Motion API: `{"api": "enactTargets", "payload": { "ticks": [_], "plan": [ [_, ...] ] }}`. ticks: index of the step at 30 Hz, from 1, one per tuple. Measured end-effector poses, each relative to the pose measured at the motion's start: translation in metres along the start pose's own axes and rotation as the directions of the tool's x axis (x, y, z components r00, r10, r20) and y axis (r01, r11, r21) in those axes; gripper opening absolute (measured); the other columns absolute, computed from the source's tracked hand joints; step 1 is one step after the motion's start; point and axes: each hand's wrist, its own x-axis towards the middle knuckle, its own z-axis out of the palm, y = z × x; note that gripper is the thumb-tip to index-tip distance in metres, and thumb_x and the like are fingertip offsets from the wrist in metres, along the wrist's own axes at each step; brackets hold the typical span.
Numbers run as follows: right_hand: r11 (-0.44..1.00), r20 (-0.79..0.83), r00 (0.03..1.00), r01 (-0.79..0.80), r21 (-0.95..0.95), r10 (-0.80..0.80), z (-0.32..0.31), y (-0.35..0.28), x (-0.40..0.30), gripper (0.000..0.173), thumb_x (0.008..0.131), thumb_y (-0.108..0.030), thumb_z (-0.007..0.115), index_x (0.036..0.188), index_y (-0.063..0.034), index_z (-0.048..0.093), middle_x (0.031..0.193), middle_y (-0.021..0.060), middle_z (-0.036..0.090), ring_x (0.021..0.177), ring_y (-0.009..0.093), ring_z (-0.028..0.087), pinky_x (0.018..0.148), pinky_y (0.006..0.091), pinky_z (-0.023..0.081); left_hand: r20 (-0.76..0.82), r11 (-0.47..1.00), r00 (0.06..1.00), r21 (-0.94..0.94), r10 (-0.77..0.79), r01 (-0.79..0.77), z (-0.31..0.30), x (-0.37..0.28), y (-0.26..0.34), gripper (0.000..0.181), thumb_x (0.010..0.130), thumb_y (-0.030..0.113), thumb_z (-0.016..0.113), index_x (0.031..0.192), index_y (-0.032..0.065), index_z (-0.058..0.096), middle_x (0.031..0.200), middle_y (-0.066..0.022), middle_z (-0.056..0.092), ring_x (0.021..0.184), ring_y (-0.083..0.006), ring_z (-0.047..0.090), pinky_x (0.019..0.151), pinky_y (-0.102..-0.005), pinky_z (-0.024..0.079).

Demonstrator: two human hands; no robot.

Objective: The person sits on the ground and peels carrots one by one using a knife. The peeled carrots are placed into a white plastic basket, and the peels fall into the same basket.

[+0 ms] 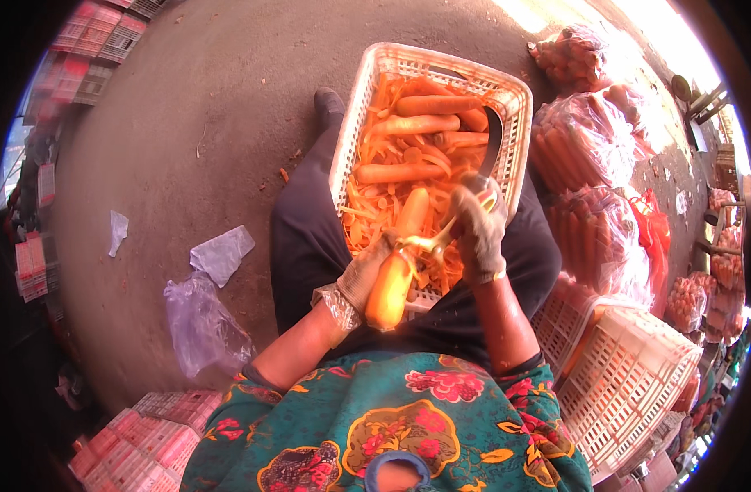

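My gloved left hand (364, 270) is closed around a large carrot (390, 289), its thick end towards my body. In my gloved right hand (479, 230) is a yellowish peeler (436, 241), its head against the carrot near my left fingers. Below both hands, between my knees, a white plastic basket (338, 166) holds carrot peelings (366, 215) and several whole carrots (415, 125). A dark curved strip (493, 138) stands along the basket's right inner side; I cannot tell what it is. Clear plastic wraps my left wrist.
Clear bags of carrots (581, 138) stand on the ground at the right. Below them is a white slatted crate (630, 375). A crumpled plastic bag (206, 323) and plastic scraps (223, 253) lie at the left. Stacked red-and-white crates (148, 446) stand at the lower left.
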Motion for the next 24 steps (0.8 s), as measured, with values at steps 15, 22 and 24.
{"api": "enactTargets", "payload": {
  "ticks": [15, 22, 24],
  "plan": [
    [0.987, 0.210, 0.977, 0.075, -0.143, -0.044, -0.002, -0.009, -0.056, 0.028, 0.082, -0.018, 0.062, 0.103, 0.0001, 0.056, 0.074, 0.0032, 0.053, 0.057, 0.011, 0.054, 0.052, 0.0250, 0.045, 0.093, 0.992, 0.995, -0.125, 0.043, -0.031, -0.002, 0.026, 0.007, 0.073, 0.089, 0.068, 0.053, 0.127, 0.0054, 0.055, 0.093, -0.0071, 0.066, 0.076, -0.0152, 0.066, 0.066, -0.0295, 0.058],
    [0.993, -0.343, 0.932, 0.115, -0.034, -0.120, -0.016, 0.002, 0.088, 0.023, 0.086, -0.024, 0.069, 0.089, -0.0041, 0.057, 0.055, 0.0019, 0.054, 0.049, 0.010, 0.052, 0.045, 0.0252, 0.040, 0.026, 0.987, 0.999, -0.161, 0.022, -0.018, 0.015, -0.001, 0.012, 0.071, 0.091, 0.063, 0.054, 0.132, 0.0048, 0.051, 0.096, -0.0144, 0.067, 0.077, -0.0239, 0.068, 0.063, -0.0368, 0.059],
    [0.993, -0.271, 0.958, 0.111, 0.036, -0.097, -0.017, -0.020, 0.076, 0.023, 0.088, -0.026, 0.066, 0.089, -0.0045, 0.056, 0.054, 0.0013, 0.052, 0.049, 0.011, 0.051, 0.047, 0.0261, 0.040, -0.019, 0.996, 0.998, -0.073, 0.057, -0.058, 0.012, 0.003, 0.017, 0.068, 0.093, 0.065, 0.049, 0.123, 0.0046, 0.054, 0.093, -0.0123, 0.065, 0.072, -0.0266, 0.068, 0.062, -0.0386, 0.058]
  ]
}}
